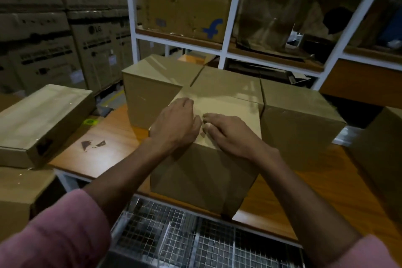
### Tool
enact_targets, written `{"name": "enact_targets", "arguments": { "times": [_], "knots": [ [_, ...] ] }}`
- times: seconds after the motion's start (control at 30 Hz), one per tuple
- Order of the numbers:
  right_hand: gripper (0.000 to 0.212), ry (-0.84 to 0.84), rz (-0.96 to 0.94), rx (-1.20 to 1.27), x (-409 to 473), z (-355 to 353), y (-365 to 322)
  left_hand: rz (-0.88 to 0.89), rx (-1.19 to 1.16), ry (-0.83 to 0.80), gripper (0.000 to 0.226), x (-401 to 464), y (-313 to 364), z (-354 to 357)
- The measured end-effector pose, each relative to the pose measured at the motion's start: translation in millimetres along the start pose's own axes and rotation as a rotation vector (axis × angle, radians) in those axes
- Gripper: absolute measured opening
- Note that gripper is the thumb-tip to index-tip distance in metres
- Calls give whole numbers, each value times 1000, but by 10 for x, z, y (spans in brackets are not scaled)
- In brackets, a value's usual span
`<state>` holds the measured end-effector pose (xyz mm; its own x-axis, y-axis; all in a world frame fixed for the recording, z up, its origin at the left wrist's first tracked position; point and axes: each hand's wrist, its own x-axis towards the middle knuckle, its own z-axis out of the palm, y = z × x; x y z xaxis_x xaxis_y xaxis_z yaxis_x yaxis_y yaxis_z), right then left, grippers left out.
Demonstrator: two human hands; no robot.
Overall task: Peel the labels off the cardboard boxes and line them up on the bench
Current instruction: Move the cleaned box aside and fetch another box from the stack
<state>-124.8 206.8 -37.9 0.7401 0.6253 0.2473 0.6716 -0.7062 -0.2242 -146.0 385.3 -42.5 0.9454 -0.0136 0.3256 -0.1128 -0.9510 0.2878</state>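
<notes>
Left hand point(178, 122) flat on the near box point(204, 159) top, fingers together, gripping nothing. Right hand point(226, 132) beside it, fingertips point(206, 116) bunched at the centre; label itself indistinct, apparently directly beneath, on the bench point(104, 143).

sleeves point(56, 235): pink, pushed up | forearms bare | hands ungloved
</notes>
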Motion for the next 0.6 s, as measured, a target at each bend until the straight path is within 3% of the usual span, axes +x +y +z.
{"name": "enact_targets", "arguments": {
  "times": [0.17, 0.27, 0.33, 0.4, 0.5, 0.6],
  "knots": [
    [51, -185, 131, -140, 138, 47, 3, 42, 65, -9, 39, -12, -15, 61],
    [53, -61, 254, -234, 143, 88, 2, 42, 98, -6, 45, -1, -60, 109],
    [50, 72, 179, -274, 86, 92, -23, 53, 133, -5, 54, 4, -60, 129],
    [46, 111, 42, -159, 12, 67, -20, 52, 148, -21, 63, 10, -51, 128],
    [49, -24, 14, -25, 9, 7, -45, 62, 180, -37, 60, 22, -75, 151],
    [56, -101, 168, -142, 76, 66, -84, 89, 199, -26, 65, 14, -93, 137]
  ]
}}
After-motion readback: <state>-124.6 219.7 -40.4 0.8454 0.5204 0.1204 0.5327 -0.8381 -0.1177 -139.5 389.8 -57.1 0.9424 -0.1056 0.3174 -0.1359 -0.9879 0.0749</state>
